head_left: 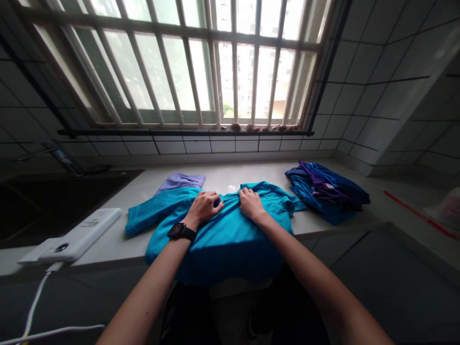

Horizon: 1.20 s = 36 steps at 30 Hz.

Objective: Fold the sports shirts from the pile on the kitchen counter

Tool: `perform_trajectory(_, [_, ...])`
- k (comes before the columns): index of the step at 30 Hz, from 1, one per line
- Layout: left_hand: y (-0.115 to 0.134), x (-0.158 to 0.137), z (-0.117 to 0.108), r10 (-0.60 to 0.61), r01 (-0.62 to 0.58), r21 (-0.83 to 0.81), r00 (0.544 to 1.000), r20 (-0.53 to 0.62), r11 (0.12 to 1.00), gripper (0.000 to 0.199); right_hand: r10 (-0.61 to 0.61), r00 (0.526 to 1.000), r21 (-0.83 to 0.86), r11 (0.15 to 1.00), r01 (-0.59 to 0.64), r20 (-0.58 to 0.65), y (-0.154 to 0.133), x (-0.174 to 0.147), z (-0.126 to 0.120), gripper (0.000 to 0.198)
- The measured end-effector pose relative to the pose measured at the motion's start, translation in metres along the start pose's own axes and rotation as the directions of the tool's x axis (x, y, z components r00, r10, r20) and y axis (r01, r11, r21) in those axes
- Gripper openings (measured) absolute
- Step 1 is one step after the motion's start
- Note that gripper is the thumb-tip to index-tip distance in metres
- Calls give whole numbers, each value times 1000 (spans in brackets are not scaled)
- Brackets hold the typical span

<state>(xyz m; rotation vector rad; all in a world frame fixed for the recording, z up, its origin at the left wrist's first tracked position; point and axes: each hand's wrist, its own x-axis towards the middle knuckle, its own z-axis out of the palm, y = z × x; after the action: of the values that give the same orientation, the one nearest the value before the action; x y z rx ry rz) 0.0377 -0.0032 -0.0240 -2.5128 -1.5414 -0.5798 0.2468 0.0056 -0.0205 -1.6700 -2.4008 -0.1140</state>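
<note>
On the bench (247, 171), the teal shirt (233, 235), overhanging the front edge, is held in the closed left grip (204, 208) and right grip (250, 204); if released, it could be dragged off by its weight.

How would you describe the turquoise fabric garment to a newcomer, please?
Below the barred window is the white countertop. Beneath the bare left hand and right hand lies the turquoise garment: unlike the lilac cloth behind it and the blue-and-purple fabric pile, it hangs over the front edge.
</note>
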Motion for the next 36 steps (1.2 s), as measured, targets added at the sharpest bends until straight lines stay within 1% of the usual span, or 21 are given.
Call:
perform_trajectory(2, [-1,1,4,-73,73,-3,997,2,997,35,65,997,-5,998,-65,-47,-1,-1,6,35])
perform_trajectory(4, [-1,2,8,-125,125,-15,992,16,992,39,82,992,-8,997,-83,-99,-1,-2,9,32])
perform_trajectory(6, [-2,3,11,-160,160,-9,987,34,987,43,49,986,-15,999,-52,-161,-2,-2,7,33])
perform_trajectory(8, [-1,2,12,-182,182,5,983,39,983,45,-19,979,-23,1000,14,-204,-4,-3,5,35])
perform_trajectory(9, [-1,2,12,-184,184,9,982,33,983,44,-40,979,-22,999,36,-201,-5,-3,5,35])
perform_trajectory(11, [-1,1,10,-170,170,0,985,-3,985,39,-34,988,-2,999,34,-151,-7,-2,6,35])
perform_trajectory(13, [0,1,8,-133,131,-38,990,-55,991,35,22,994,26,999,-19,-107,-8,-1,9,37])
perform_trajectory(15, [0,2,6,-106,97,-95,989,-99,991,39,87,992,52,995,-82,-93,-8,0,12,40])
perform_trajectory(16, [0,3,5,-117,104,-121,987,-108,987,42,111,990,63,992,-106,-86,-8,1,14,42])
perform_trajectory(18, [0,3,5,-186,172,-148,979,-81,974,44,140,987,75,988,-134,-76,-7,1,16,44])
perform_trajectory(19, [0,3,5,-230,221,-145,972,-54,965,41,140,987,75,988,-134,-80,-7,1,17,44])
perform_trajectory(21, [1,2,5,-306,302,-111,952,-16,947,31,125,986,67,991,-119,-111,-6,-1,16,41])
perform_trajectory(22, [1,1,5,-324,322,-92,946,-15,942,25,117,984,59,992,-110,-132,-6,-1,15,39])
perform_trajectory(23, [2,0,5,-332,329,-76,943,-25,941,23,111,982,50,993,-105,-152,-5,-2,15,38])
perform_trajectory(24, [3,-1,4,-327,325,-63,944,-37,944,24,107,980,41,994,-101,-168,-5,-3,14,37])
perform_trajectory(26, [4,-3,3,-292,291,-42,955,-39,956,31,92,978,27,996,-89,-187,-5,-4,12,36])
perform_trajectory(28, [6,-5,-1,-242,242,-23,969,-41,970,31,70,979,16,998,-68,-189,-6,-4,10,35])
perform_trajectory(30, [6,-6,-5,-208,210,3,972,-113,978,28,40,983,8,999,-39,-182,-7,-4,8,34])
perform_trajectory(33, [6,-8,-11,-222,247,48,929,-297,968,31,-37,987,3,999,38,-159,-10,-5,5,35])
perform_trajectory(34, [6,-8,-12,-230,261,57,918,-323,964,33,-60,988,4,998,61,-141,-10,-5,4,35])
perform_trajectory(36, [6,-7,-12,-239,268,61,924,-299,961,37,-68,993,11,998,69,-101,-11,-5,2,35])
